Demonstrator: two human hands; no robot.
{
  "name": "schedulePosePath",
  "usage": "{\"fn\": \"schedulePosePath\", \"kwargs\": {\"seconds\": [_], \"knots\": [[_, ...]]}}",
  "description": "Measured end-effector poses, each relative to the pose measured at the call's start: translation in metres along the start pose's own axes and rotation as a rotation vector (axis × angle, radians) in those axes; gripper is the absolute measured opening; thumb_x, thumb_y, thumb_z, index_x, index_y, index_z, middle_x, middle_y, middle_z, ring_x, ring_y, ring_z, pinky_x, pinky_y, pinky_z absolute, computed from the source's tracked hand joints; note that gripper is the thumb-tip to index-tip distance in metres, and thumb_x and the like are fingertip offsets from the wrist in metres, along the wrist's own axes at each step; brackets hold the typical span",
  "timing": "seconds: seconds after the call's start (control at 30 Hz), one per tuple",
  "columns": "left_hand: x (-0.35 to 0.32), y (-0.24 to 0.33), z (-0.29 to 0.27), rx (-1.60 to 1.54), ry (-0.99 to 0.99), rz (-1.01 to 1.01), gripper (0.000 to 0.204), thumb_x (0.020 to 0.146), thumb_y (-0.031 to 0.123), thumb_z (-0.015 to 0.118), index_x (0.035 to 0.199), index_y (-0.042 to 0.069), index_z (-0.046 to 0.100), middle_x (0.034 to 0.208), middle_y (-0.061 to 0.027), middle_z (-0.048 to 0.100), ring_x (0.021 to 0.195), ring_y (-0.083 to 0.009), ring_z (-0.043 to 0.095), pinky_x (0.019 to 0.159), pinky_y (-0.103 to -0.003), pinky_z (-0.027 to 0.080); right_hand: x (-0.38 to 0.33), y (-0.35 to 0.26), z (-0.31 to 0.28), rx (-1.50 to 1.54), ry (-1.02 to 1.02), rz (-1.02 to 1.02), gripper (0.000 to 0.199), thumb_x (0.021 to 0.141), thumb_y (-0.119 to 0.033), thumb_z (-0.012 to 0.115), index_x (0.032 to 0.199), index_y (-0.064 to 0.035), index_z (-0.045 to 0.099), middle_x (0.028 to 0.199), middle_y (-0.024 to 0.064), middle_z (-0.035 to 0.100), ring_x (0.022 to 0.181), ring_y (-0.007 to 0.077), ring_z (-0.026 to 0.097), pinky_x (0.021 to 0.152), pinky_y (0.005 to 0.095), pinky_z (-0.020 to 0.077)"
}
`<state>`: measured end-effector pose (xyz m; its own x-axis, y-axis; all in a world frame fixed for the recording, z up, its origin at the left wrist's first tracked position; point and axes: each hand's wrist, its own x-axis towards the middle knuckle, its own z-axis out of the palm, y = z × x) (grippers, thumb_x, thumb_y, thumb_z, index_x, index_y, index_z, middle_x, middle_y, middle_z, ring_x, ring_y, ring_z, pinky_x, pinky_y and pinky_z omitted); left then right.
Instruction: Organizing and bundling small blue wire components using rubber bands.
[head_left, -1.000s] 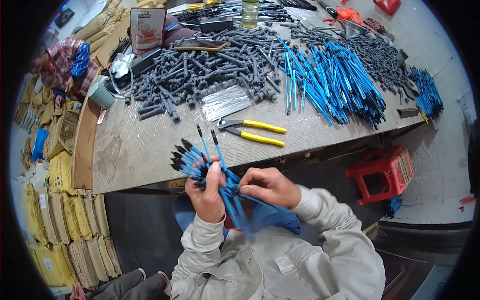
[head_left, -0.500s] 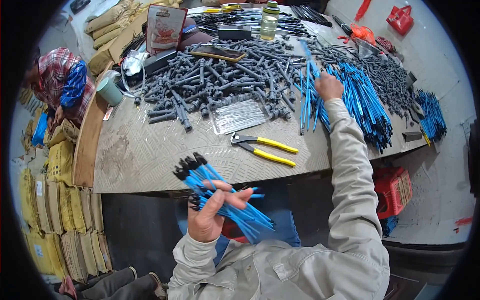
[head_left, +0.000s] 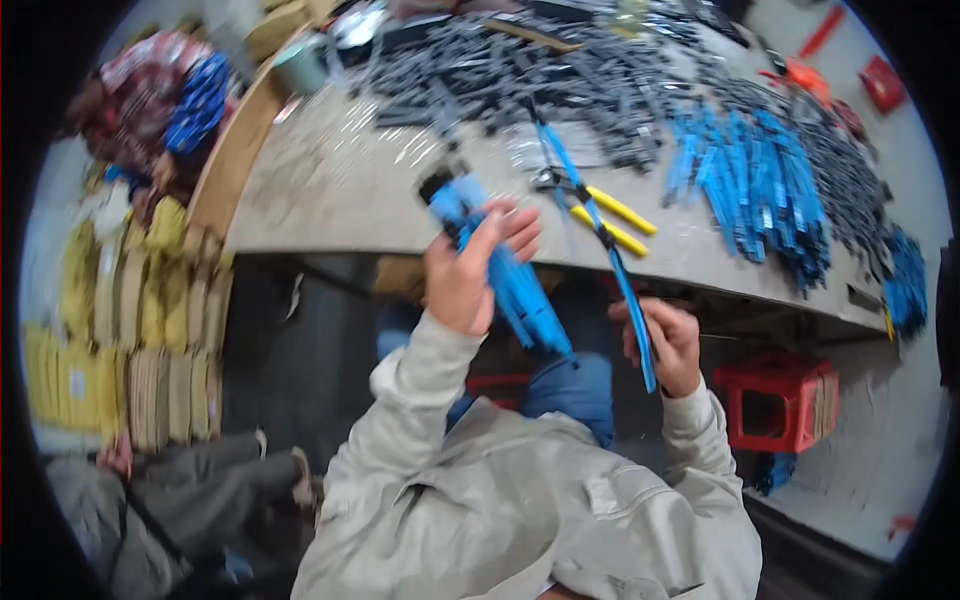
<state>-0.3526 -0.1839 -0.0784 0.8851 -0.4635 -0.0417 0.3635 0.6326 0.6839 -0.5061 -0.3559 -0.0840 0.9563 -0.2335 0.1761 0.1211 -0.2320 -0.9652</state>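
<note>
My left hand [head_left: 458,285] holds a bundle of thin blue tubes with black ends [head_left: 527,310] above my lap, just off the table's front edge. Its fingers stretch out past the bundle, with the thumb along the tubes. To the right, my right hand [head_left: 672,345] is closed on the lower part of a few long blue tubes with black fittings [head_left: 620,270]. They slant up and left over the table, and motion blur hides their exact number. Behind them lie cutting pliers with yellow handles [head_left: 622,208]. Further right is a heap of blue tubes [head_left: 750,190].
A large pile of grey plastic fittings [head_left: 455,80] covers the table's back. A clear tray of thin wires [head_left: 585,145] lies before it. Smaller grey parts [head_left: 840,195] sit at the right, above a red plastic stool [head_left: 765,410]. Another person [head_left: 165,90] is at the left.
My right hand has come back from the blue heap toward my lap, bringing a few tubes. The left hand's bundle now points more up and down. The whole view has shifted.
</note>
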Motion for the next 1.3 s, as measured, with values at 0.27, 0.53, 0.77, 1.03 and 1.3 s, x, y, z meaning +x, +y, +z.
{"fn": "schedulePosePath", "kwargs": {"seconds": [0.27, 0.53, 0.77, 1.03, 1.3], "knots": [[-0.071, 0.009, -0.012, -0.076, -0.035, 0.085, 0.023, 0.088, 0.014, 0.056, 0.107, 0.0, 0.055, 0.094, -0.0186, 0.065, 0.079, -0.0244, 0.065, 0.072, -0.03, 0.053, -0.062, 0.022, 0.048, 0.551, -0.281, 0.307, 0.023, 0.091, -0.01, 0.047, 0.098, 0.0061, 0.063, 0.06, 0.0044, 0.056, 0.049, 0.0087, 0.048, 0.047, 0.0186, 0.0385], [-0.089, 0.014, -0.006, 0.139, 0.024, 0.234, 0.017, 0.08, 0.002, 0.066, 0.095, 0.002, 0.058, 0.078, -0.011, 0.065, 0.064, -0.0164, 0.063, 0.062, -0.023, 0.052, -0.037, 0.006, 0.03, 0.338, -0.153, 0.091, 0.026, 0.09, -0.015, 0.052, 0.106, 0.0045, 0.06, 0.077, 0.0102, 0.062, 0.058, 0.0112, 0.052, 0.056, 0.0193, 0.0419], [-0.086, 0.009, 0.016, 0.211, 0.0, 0.166, 0.023, 0.075, -0.003, 0.069, 0.094, 0.002, 0.059, 0.074, -0.0083, 0.065, 0.061, -0.0143, 0.062, 0.059, -0.02, 0.051, -0.007, -0.013, 0.059, -0.359, -0.216, -0.337, 0.017, 0.074, -0.005, 0.067, 0.088, 0.0005, 0.061, 0.07, 0.0067, 0.057, 0.052, 0.0138, 0.044, 0.048, 0.0239, 0.0356], [-0.071, 0.019, 0.003, 0.38, -0.026, 0.236, 0.029, 0.071, -0.005, 0.071, 0.096, 0.003, 0.058, 0.081, -0.0049, 0.063, 0.065, -0.01, 0.057, 0.063, -0.019, 0.048, 0.003, -0.019, 0.071, -0.231, -0.123, -0.373, 0.011, 0.076, -0.004, 0.065, 0.08, 0.0013, 0.056, 0.065, 0.0063, 0.051, 0.049, 0.0168, 0.038, 0.046, 0.0272, 0.0325], [-0.052, 0.022, 0.008, 0.34, -0.016, 0.227, 0.036, 0.07, -0.004, 0.072, 0.101, 0.004, 0.057, 0.086, -0.0035, 0.061, 0.069, -0.0089, 0.054, 0.065, -0.019, 0.046, 0.019, -0.018, 0.069, -0.192, -0.066, -0.354, 0.01, 0.077, -0.004, 0.064, 0.08, 0.0015, 0.057, 0.066, 0.0071, 0.051, 0.049, 0.0171, 0.037, 0.045, 0.0272, 0.0322]]}}
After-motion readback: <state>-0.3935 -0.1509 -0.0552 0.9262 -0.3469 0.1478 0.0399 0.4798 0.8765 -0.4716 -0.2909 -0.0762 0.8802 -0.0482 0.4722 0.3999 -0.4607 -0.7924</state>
